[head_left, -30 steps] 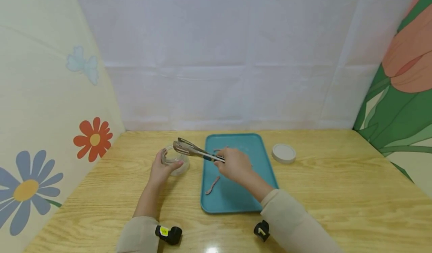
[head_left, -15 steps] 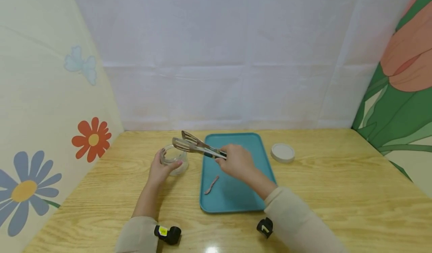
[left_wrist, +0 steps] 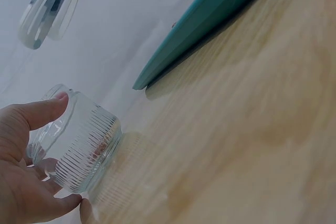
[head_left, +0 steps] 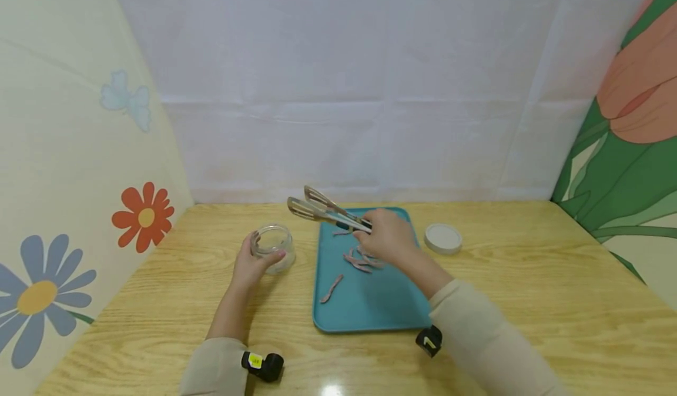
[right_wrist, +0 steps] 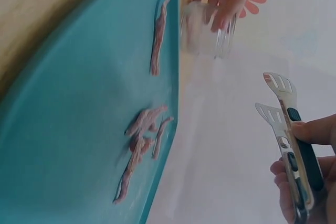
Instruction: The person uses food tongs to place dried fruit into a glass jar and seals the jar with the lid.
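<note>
My left hand (head_left: 250, 268) grips a clear glass jar (head_left: 284, 248) on the table, left of the tray. Ribbed sides show in the left wrist view, with a small reddish-brown piece (left_wrist: 100, 149) inside. Metal tongs (head_left: 330, 212) with slotted ends are in my right hand (head_left: 390, 235), raised over the back of the teal tray (head_left: 365, 316). Their ends stand apart with nothing between them. Several pinkish-brown meat strips (head_left: 361, 262) lie in a loose cluster on the tray. One single strip (head_left: 331, 289) rests nearer the tray's front left.
A round white lid (head_left: 443, 239) lies on the wooden table (head_left: 529, 284) to the right of the tray. Behind stands a white sheeted wall (head_left: 338, 90). Walls with flower pictures close off both sides.
My right hand has drawn the tongs up and to the right, away from the jar, and their ends have spread apart. The strip cluster is uncovered. The left hand and jar stay put.
</note>
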Available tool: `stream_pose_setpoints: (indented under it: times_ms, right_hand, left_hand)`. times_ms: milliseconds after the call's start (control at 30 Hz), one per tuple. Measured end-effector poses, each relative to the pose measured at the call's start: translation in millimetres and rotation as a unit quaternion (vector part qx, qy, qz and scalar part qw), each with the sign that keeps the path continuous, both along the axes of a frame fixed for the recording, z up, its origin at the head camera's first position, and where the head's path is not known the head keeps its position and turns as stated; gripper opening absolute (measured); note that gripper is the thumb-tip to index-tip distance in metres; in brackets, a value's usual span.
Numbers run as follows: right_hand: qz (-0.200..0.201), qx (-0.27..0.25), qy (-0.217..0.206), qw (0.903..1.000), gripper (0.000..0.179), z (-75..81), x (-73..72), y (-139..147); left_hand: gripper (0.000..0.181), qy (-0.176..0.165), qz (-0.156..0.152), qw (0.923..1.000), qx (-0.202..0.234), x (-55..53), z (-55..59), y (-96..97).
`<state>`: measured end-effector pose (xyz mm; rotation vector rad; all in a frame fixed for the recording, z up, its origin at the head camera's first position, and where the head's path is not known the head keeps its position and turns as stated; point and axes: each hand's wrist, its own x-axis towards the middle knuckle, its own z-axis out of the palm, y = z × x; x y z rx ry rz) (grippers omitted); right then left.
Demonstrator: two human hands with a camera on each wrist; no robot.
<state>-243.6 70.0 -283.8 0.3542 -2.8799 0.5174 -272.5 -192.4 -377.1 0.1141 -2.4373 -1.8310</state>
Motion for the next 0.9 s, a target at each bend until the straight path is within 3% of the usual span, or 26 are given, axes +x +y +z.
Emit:
stream_pose_setpoints:
  times_ms: [300, 900]
  right_hand:
    - [-0.012, -0.020, -0.016, 0.9996, 0.019, 2.6, -10.9, 18]
    - [-0.044, -0.021, -0.032, 0.9983, 0.028, -12.6, -26.9, 39]
  left_hand:
    - [0.094, -0.001, -0.004, 1.0000, -0.003, 0.8, -0.8, -0.8]
    - [0.095, -0.004, -0.011, 0.9999, 0.002, 1.0, -1.5, -0.3]
